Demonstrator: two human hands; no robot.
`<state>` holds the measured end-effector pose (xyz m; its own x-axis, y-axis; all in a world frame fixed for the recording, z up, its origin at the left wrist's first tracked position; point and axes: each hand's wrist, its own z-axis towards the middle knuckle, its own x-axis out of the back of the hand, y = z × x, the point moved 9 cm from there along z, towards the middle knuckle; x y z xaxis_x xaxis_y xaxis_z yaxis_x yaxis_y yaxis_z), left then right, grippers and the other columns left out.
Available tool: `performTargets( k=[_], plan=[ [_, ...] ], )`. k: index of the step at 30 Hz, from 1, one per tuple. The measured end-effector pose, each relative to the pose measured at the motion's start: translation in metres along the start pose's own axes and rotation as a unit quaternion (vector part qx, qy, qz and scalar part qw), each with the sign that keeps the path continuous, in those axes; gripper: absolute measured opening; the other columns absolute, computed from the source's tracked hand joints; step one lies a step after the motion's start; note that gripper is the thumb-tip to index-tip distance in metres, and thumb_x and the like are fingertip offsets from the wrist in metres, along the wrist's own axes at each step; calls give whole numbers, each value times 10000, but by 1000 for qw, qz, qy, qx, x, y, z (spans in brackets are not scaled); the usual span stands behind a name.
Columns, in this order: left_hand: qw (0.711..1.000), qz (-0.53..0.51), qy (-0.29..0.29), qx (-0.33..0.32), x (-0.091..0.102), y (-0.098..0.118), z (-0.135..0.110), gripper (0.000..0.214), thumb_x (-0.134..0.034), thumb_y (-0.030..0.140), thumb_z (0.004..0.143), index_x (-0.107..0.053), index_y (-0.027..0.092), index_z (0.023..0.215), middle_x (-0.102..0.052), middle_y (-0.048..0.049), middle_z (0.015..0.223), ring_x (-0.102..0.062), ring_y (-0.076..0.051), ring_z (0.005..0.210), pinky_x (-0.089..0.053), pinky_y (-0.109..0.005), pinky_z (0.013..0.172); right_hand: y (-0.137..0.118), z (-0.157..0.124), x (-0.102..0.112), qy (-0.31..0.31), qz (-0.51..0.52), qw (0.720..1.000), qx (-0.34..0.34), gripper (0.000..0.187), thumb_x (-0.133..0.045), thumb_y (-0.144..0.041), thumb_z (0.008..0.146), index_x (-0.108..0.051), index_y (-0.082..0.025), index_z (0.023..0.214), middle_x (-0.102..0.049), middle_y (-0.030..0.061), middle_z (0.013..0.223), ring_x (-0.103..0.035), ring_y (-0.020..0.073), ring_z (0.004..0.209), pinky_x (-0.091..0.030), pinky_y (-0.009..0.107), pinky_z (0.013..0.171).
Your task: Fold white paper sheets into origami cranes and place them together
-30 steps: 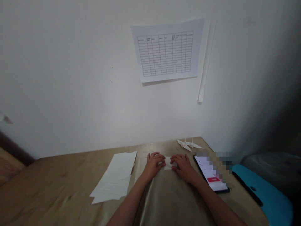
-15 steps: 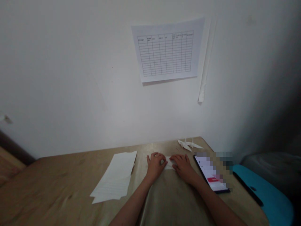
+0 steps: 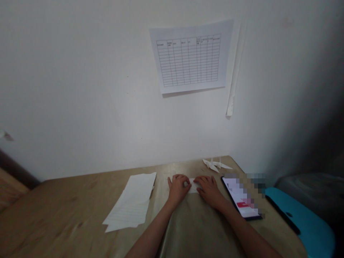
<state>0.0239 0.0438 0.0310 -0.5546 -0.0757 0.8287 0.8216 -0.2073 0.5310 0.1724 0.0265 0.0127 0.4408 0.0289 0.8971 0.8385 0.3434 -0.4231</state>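
A small folded white paper (image 3: pixel 192 185) lies on the tan table surface, pinched between my two hands. My left hand (image 3: pixel 178 188) holds its left end with the fingertips, and my right hand (image 3: pixel 209 191) presses on its right end. Much of the paper is hidden under my fingers. Beyond my right hand stand white origami cranes (image 3: pixel 216 165), out of reach of my fingers. A stack of white paper sheets (image 3: pixel 129 202) lies to the left of my left hand.
A smartphone (image 3: pixel 239 199) with a lit, partly blurred screen lies right of my right hand. The tan table (image 3: pixel 80 200) meets a white wall carrying a printed grid chart (image 3: pixel 190 55). A turquoise object (image 3: pixel 298 218) sits beyond the table's right edge.
My left hand has shifted slightly right, closer to my right hand, and covers a little more of the folded paper. The other objects have not moved.
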Motion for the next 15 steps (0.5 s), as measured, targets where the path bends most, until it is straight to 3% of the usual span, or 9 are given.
performTargets(
  k=[7,15],
  plan=[
    [1000,7,-8,9,1,0,1,38,-690,268,849,-722,286,859,-731,21,1178,-504,-273,1282,-78,-695,1175,-4,-2,6,11,12,1000,1,316,-425,-244,948,-613,-295,1196,-625,37,1339,-485,255,1317,-174,616,1201],
    [1000,5,-9,19,-1,-1,3,21,-698,270,830,-716,277,822,-729,18,1180,-504,-279,1289,-70,-698,1174,-4,-2,3,16,-7,1000,-16,346,-428,-231,938,-580,-296,1241,-603,46,1370,-466,274,1336,-140,671,1190]
  ],
)
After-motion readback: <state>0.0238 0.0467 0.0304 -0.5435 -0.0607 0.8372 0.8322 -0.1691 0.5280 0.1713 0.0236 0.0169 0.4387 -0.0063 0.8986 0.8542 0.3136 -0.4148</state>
